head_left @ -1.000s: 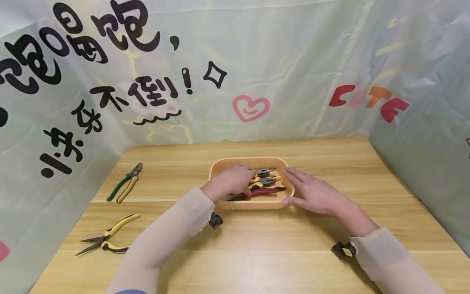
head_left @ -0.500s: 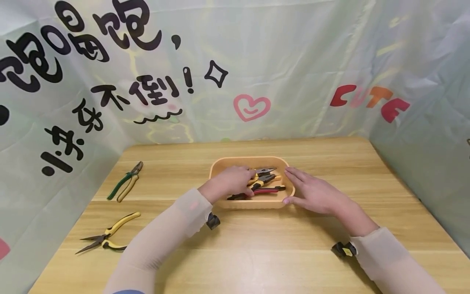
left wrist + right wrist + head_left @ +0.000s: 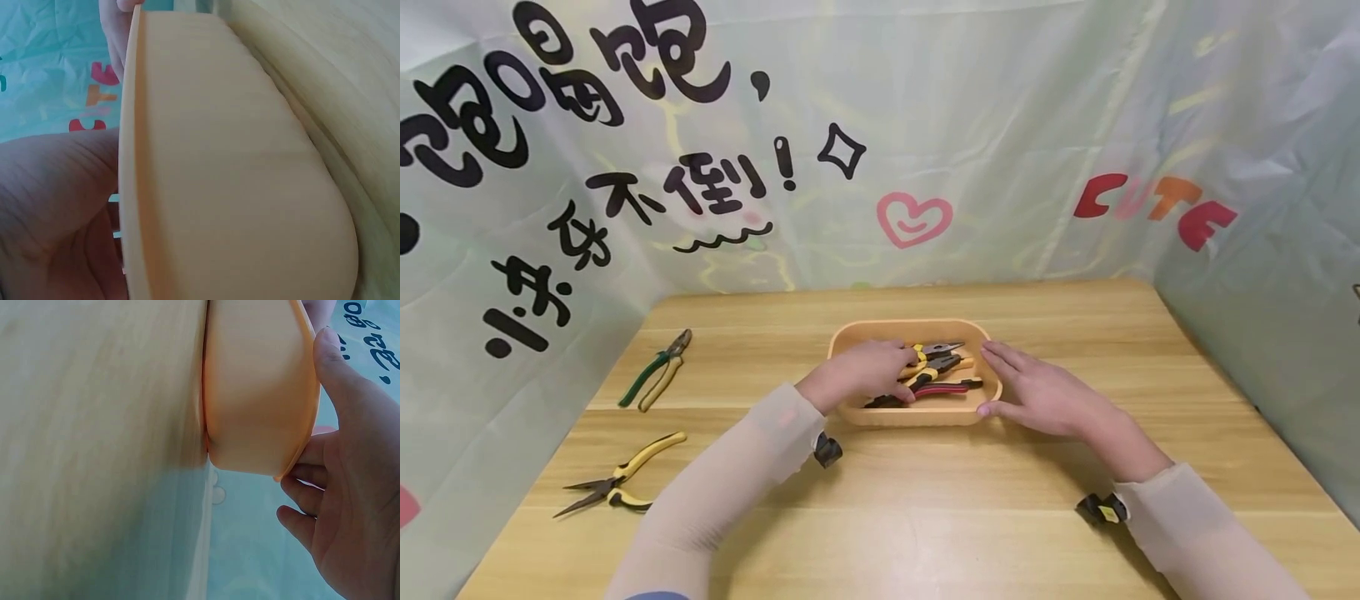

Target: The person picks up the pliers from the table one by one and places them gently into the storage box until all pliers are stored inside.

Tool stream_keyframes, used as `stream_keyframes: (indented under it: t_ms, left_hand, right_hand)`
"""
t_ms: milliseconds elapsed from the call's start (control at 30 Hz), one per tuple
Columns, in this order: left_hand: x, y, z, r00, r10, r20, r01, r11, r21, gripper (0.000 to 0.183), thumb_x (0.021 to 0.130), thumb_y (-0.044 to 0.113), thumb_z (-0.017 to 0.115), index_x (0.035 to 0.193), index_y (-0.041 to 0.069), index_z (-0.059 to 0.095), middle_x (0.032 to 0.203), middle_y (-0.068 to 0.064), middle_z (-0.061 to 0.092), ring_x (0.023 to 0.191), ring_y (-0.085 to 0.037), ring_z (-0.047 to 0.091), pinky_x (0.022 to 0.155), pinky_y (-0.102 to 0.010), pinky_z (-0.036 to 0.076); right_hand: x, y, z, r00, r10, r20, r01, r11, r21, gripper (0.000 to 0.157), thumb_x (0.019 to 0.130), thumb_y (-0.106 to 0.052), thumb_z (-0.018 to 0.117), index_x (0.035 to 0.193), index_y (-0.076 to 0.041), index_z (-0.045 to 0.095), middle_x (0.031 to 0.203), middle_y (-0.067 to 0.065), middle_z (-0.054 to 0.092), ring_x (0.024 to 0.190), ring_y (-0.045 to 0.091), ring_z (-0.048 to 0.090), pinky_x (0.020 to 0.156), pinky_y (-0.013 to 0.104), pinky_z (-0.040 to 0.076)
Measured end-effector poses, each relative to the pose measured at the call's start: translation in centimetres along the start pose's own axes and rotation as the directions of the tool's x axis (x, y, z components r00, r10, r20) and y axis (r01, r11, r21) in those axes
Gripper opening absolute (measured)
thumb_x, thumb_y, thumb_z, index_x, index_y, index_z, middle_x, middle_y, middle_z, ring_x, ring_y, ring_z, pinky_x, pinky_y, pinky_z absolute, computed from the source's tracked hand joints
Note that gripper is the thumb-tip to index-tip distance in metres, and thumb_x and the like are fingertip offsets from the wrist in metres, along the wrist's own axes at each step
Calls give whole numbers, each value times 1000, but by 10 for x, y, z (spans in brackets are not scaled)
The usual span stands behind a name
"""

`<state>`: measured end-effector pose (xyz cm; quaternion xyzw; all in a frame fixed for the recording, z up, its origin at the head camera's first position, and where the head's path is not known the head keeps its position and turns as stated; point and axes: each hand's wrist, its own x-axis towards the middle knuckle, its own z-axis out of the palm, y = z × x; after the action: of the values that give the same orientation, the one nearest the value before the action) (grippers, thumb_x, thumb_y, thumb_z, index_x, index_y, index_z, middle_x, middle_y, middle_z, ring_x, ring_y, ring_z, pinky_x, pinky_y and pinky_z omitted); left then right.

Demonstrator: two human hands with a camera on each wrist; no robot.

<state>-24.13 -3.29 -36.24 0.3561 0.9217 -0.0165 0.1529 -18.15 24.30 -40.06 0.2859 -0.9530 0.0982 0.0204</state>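
Observation:
An orange plastic basket (image 3: 917,418) holds several pliers. My left hand (image 3: 868,368) reaches over its left side, with fingertips and thumb down at the yellow handles of the combination pliers (image 3: 946,364). I cannot tell if they grip a handle. Behind lie needle-nose pliers (image 3: 942,349); in front, a red-and-black handled tool (image 3: 953,388) is partly under the hand. The left wrist view shows the basket wall (image 3: 237,156) hiding the left fingers. My right hand (image 3: 1048,392) holds the basket's right end, its thumb (image 3: 328,347) at the near rim and its fingers round the end.
On the table's left side lie green-and-cream handled pliers (image 3: 657,371) at the back. Nearer to me, yellow-handled needle-nose pliers (image 3: 617,483) lie with jaws spread, partly behind the left sleeve (image 3: 715,500). Printed fabric (image 3: 1015,125) hangs around the wooden table (image 3: 940,517).
My left hand has drawn slightly left inside the basket. The combination pliers have turned, their jaws now angled further toward the back. The right hand and basket have stayed in place.

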Motion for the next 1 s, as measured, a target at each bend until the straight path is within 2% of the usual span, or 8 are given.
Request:
stream_keyframes:
  t_ms: [67,233,567,733,1000]
  left_hand:
    - [-1,-2,0,1000,-8,11,8,1000,-20,66,89,49,67,142,13,49,142,-8,49,123,-23,53,102,-38,43]
    - [-3,-7,-1,1000,-7,22,8,998,-54,68,89,48,68,144,13,48,147,-10,45,128,-26,49,105,-40,41]
    - [-7,-12,1,999,30,28,-29,999,-32,67,93,50,62,147,14,46,151,-10,40,135,-27,42,110,-41,35]
    - [-13,-14,-1,999,26,20,-25,998,-56,66,93,49,62,147,14,45,152,-8,39,136,-27,40,110,-41,35]
    - [-18,-23,2,997,58,-44,-60,996,-66,63,95,47,60,146,12,45,149,-8,43,132,-26,45,107,-40,39]
  right_hand:
    - [0,0,0,1000,2,2,-2,1000,0,98,89,-71,49,154,-1,26,159,17,22,138,41,33,106,54,36]
    - [0,0,0,1000,2,0,-2,1000,0,98,89,-71,50,154,-1,26,159,17,22,138,41,33,107,54,36]
    - [-1,0,1,1000,0,1,0,1000,2,100,88,-72,48,154,-1,26,159,17,22,139,40,34,106,54,37]
    - [-1,0,2,1000,2,5,-2,1000,1,99,88,-72,48,154,-1,26,159,17,22,138,39,34,105,54,38]
    - [-1,1,1,1000,3,7,-3,1000,-1,98,89,-71,48,154,-1,26,159,17,21,138,41,34,106,55,37]
